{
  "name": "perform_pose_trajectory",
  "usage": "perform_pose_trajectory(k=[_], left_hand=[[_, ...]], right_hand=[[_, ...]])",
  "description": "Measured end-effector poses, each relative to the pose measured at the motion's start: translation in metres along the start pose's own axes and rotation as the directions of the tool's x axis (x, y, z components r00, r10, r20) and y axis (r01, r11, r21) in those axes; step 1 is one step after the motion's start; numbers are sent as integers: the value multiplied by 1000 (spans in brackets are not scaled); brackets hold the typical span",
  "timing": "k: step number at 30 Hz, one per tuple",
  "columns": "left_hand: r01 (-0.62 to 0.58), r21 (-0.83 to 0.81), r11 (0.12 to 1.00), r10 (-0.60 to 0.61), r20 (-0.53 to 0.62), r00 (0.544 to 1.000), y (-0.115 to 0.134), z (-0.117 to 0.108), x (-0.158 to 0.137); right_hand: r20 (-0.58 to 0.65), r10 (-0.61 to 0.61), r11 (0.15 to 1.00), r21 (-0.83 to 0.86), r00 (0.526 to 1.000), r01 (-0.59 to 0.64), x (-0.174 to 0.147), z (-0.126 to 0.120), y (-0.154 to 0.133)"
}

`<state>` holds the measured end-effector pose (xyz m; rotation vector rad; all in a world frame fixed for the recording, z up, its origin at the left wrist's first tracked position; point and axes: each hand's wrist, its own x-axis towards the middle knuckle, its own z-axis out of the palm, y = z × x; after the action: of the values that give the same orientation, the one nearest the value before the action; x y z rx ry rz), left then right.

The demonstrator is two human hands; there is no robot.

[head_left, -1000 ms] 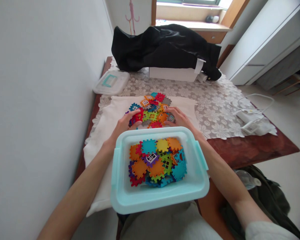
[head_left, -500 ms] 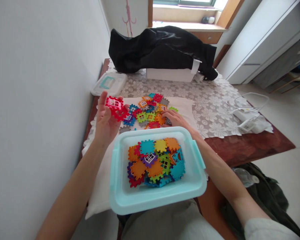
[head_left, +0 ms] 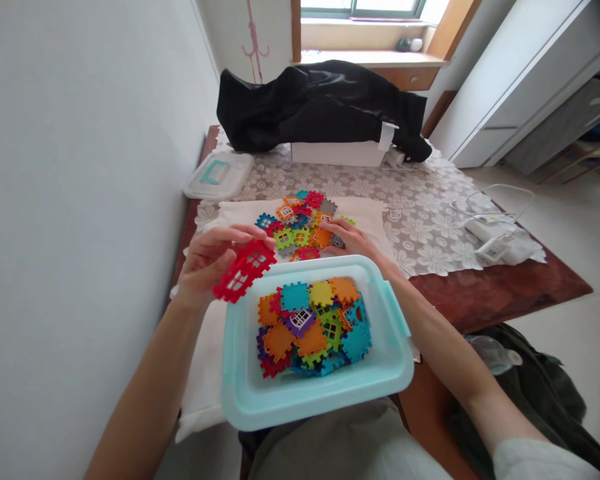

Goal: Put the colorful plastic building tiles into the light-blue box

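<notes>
My left hand is closed on red interlocking building tiles with toothed edges and window cut-outs, held tilted over the left rim of a light-blue plastic tub. They look like two tiles edge to edge. My right hand rests at the right side of a loose pile of colourful tiles, fingers apart, fingertips touching an orange tile. A grey window tile shows between its thumb and fingers. Inside the tub lie several mixed tiles, orange, teal, yellow, purple, green and red.
White cloth lies under the pile, over a lace tablecloth. A clear lid sits at the back left by the wall. Black fabric covers a white box behind. A white device with a cable is at right.
My left hand has come down and right toward the tub, turning the red tiles so they slant over its rim. My right hand stays at the pile.
</notes>
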<state>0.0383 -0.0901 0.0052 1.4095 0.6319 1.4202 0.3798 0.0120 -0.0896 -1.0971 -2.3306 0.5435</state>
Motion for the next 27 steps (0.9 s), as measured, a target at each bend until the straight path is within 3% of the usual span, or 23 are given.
perform_pose_trajectory(k=[5,10,13,15,17,20,21,23,25,27], left_hand=[[68,32,997,-73,205,976,5,5,1],[106,63,992,-117,229,966,3,13,1],[132,-2,991,-128,222,967,-3,18,-1],[117,-73,990,-105,145,984,-12,19,-1],[76,-59,995,-76,-6,997,-25,15,0],[65,226,972,-11,-235,972,-51,-1,3],[78,376,923,21,-251,968,-61,-8,3],[69,651,756,45,-157,986,-79,-21,4],[26,835,549,-42,-3,999,-92,-30,4],[-19,929,369,-183,93,979,-100,-33,2]], right_hand=[[-65,-10,1000,18,998,11,2,4,2],[-114,49,998,46,992,-44,3,0,-4],[-179,69,992,113,981,-49,4,-1,-6],[-252,91,972,234,963,-30,6,1,-6],[-297,142,913,408,944,-9,8,3,-6],[-265,233,770,638,936,-10,11,3,-10],[-249,248,726,688,936,-9,12,0,-13],[-222,251,660,751,942,2,10,-7,-22],[-199,240,625,781,950,6,6,-16,-32],[-181,235,615,789,955,-1,1,-26,-42]])
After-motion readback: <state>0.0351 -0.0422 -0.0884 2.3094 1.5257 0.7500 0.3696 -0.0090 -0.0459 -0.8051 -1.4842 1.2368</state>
